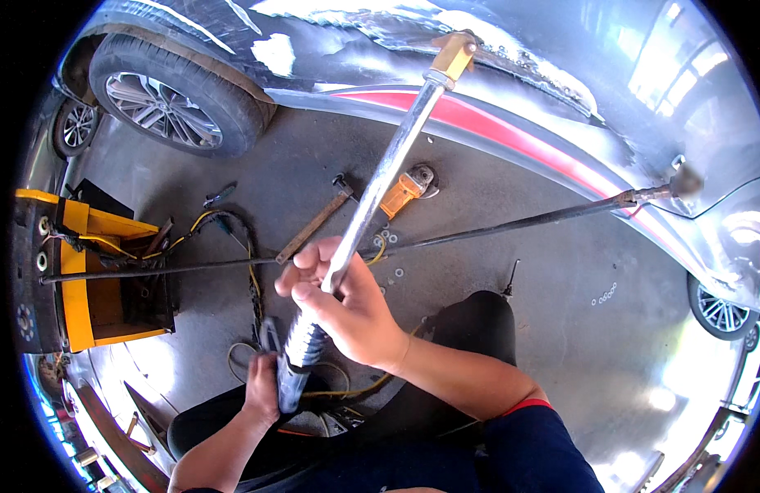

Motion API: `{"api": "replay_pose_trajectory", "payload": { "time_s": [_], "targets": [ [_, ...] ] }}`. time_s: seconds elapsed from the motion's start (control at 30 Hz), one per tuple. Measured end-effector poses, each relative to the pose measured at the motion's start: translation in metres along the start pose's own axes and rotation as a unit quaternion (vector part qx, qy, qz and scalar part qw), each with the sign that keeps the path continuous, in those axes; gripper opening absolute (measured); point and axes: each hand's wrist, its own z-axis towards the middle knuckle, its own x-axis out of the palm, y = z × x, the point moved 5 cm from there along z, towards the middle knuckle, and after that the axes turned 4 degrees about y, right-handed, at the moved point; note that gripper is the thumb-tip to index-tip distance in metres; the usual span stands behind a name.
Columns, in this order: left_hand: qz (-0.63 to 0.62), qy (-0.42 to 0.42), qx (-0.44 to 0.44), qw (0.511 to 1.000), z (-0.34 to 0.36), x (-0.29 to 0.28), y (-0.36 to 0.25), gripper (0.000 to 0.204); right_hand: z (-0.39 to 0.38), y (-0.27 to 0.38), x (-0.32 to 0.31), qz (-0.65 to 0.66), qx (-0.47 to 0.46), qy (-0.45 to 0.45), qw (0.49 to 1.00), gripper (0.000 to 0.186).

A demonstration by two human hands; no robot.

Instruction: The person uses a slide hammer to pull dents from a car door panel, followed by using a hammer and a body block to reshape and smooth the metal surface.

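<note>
In the head view, the left hand [263,386] has its fingers closed around the lower handle of a chrome-shafted pulling tool [396,152]. The right hand [351,308], fingers loosely curled and partly open, encircles the shaft above its ridged section; whether it grips is unclear. The tool slants up to its brass-coloured head at the dented car panel [552,78]. Beyond the hands, a hammer [316,226] lies beside an orange angle grinder [406,191].
</note>
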Motion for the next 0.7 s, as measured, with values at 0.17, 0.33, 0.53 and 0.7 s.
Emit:
{"api": "replay_pose_trajectory", "payload": {
  "time_s": [0.17, 0.33, 0.53, 0.7],
  "targets": [
    [-0.041, -0.012, 0.02, 0.999, -0.003, 0.024, -0.035, 0.027, 0.002, 0.007, -0.005, -0.062, 0.061, 0.01, 0.996, 0.03],
    [0.118, 0.273, -0.162, 0.941, -0.023, 0.05, -0.002, 0.035, -0.026, 0.01, 0.003, -0.023, 0.051, 0.046, 0.997, 0.024],
    [0.002, 0.249, -0.193, 0.949, -0.024, 0.058, 0.0, 0.035, -0.023, 0.009, -0.004, -0.021, 0.055, 0.051, 0.997, 0.021],
    [-0.011, 0.223, -0.185, 0.957, -0.024, 0.058, 0.003, 0.03, -0.02, 0.011, -0.006, 0.006, 0.062, 0.043, 0.997, 0.017]
  ]
}}
